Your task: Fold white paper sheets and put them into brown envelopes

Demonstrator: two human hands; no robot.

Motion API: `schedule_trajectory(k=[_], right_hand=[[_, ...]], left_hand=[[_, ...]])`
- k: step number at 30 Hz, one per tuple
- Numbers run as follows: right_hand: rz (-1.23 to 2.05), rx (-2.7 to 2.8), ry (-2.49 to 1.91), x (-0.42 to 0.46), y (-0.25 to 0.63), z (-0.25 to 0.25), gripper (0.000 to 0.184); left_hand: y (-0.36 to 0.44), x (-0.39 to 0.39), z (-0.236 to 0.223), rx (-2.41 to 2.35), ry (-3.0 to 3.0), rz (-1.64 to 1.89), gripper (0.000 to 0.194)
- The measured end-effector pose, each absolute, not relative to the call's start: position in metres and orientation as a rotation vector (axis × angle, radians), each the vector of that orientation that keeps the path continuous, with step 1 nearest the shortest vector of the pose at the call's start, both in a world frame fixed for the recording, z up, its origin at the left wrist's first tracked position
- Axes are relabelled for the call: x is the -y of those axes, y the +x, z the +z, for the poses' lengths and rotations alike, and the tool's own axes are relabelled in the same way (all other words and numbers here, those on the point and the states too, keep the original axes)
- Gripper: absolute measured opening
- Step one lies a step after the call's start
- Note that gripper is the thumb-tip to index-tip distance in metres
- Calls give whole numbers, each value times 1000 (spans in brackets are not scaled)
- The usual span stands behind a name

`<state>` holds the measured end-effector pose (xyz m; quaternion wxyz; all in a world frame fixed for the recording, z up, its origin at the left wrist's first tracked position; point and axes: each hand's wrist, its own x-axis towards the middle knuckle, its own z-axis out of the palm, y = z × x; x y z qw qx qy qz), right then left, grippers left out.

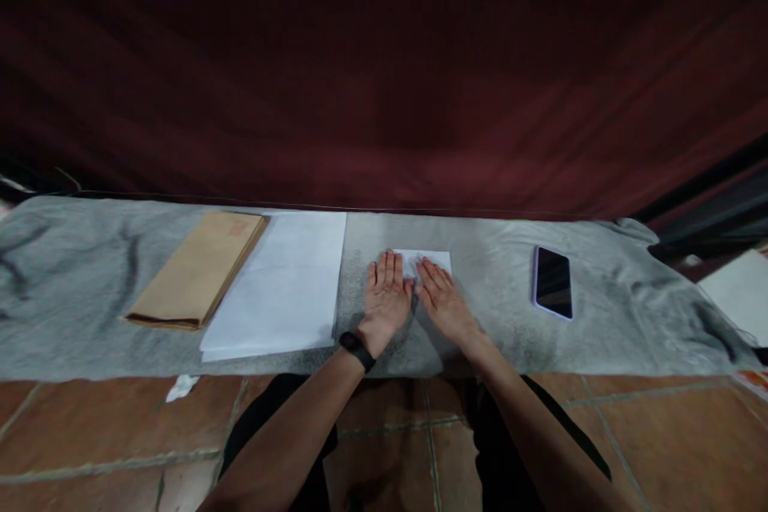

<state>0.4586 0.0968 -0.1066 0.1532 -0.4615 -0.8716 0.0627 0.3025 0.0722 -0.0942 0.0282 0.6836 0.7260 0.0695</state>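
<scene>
Beneath both palms lies a small white piece of paper [442, 259], apparently folded, flat on the grey cloth. My left hand [387, 292] presses on its left part with the fingers stretched out and pointing away from me. On its right part rests my right hand [442, 298], fingers extended and slanting toward the left. The two thumbs come close together at the paper's near edge. Much of the paper is hidden under the hands. A black band [358, 350] circles my left wrist.
Left of my hands lie a stack of white sheets [282, 288] and brown paper envelopes [195, 268]. A phone [553, 282] lies to the right. The grey cloth [492, 256] covers a narrow surface before a dark red curtain [384, 96]. A white scrap [182, 387] is on the tiled floor.
</scene>
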Motion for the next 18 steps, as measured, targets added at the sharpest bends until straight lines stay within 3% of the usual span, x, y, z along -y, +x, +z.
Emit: schedule_trajectory(k=[18], right_hand=[[-51, 2452, -1635, -111, 496, -121, 55]], left_hand=[[287, -67, -87, -2218, 2135, 181, 59]])
